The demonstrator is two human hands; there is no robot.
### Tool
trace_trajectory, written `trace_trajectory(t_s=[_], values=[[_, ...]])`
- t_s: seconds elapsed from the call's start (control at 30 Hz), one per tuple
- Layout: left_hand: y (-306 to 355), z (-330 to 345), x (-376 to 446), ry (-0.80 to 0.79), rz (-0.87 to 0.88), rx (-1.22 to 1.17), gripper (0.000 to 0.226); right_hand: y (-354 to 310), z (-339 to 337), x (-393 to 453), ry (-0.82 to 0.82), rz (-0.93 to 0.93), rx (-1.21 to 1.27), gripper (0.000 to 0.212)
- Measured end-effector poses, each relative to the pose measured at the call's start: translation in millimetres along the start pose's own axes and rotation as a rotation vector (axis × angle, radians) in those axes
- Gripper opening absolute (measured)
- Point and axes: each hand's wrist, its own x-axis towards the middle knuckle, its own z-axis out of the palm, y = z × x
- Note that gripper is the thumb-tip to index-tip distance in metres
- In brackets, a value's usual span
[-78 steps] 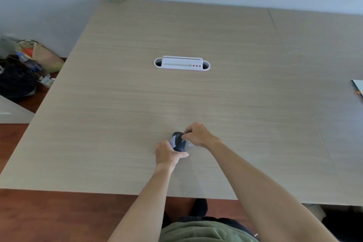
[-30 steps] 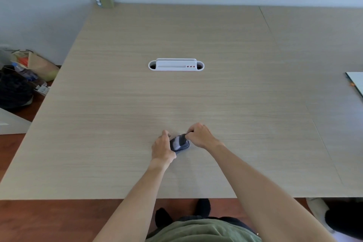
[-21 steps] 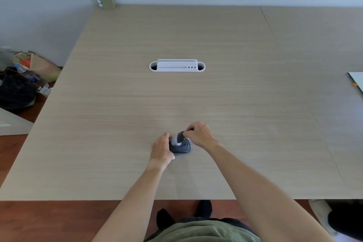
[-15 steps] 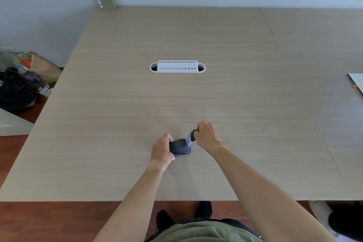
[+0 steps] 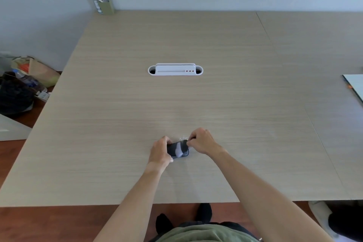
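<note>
Dark grey with a pale band across its middle, the bundle (image 5: 178, 149) lies on the table (image 5: 176, 108) near the front edge, right between our hands. It looks like soft cloth, though we cannot tell just what it is. Our left hand (image 5: 160, 152) has its fingers curled round the bundle's left end, with the thumb at the near side, so it grips that end and hides it. Our right hand (image 5: 202, 141) is bent at the knuckles, and its fingertips pinch the bundle's far right corner. Both forearms reach in from the near edge and meet over the bundle, which rests flat on the wood. A few pale specks (image 5: 181, 136) lie on the table just beyond it.

Farther back, about mid-table, a white slot (image 5: 175, 69) is set into the top, with a round hole at each end and three red dots on its face. At the far left corner a small holder (image 5: 105, 4) stands against the wall, with papers in it. A pale sheet (image 5: 355, 86) shows at the right edge of the table. On the floor to the left lie some bags (image 5: 29, 76).
</note>
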Motion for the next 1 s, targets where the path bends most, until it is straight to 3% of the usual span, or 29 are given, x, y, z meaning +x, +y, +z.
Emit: trace_trajectory(t_s=[0.13, 0.2, 0.3, 0.37, 0.47, 0.63, 0.77, 0.83, 0.9, 1.0], values=[[-1.4, 1.2, -0.6, 0.004, 0.003, 0.0, 0.059, 12.7, -1.0, -8.5, 0.081, 0.058, -0.131, 0.017], [-1.0, 0.8, -0.4, 0.001, 0.002, 0.006, 0.06, 11.2, -1.9, -8.1, 0.111, 0.028, -0.033, 0.018], [0.5, -0.7, 0.1, -0.001, 0.009, 0.038, 0.059, 6.3, 2.1, -8.6, 0.03, -0.01, 0.13, 0.016], [0.3, -1.5, -0.6, 0.002, 0.02, 0.058, 0.058, 11.1, 6.8, -8.5, 0.009, 0.018, 0.11, 0.016], [-2.1, -0.5, -0.3, -0.001, 0.031, 0.065, 0.059, 13.9, 6.7, -8.7, 0.121, 0.073, 0.0, 0.018], [-2.6, -0.8, -0.6, 0.001, 0.05, 0.11, 0.059, -6.4, 11.0, -4.8, 0.134, -0.016, 0.137, 0.015], [-5.2, -0.5, -0.6, 0.015, 0.064, 0.152, 0.061, 2.6, 8.9, -9.9, 0.168, 0.035, -0.034, 0.013], [-5.6, 0.2, -1.2, 0.019, 0.068, 0.158, 0.06, 2.4, 8.8, -9.1, 0.206, 0.011, 0.011, 0.016], [-5.6, 0.1, -1.5, 0.03, 0.073, 0.165, 0.055, -2.6, 12.1, -7.7, 0.171, 0.004, 0.123, 0.02], [-7.0, -0.5, -1.1, 0.052, 0.081, 0.176, 0.055, 0.0, 14.8, -11.3, 0.102, 0.037, 0.078, 0.015]])
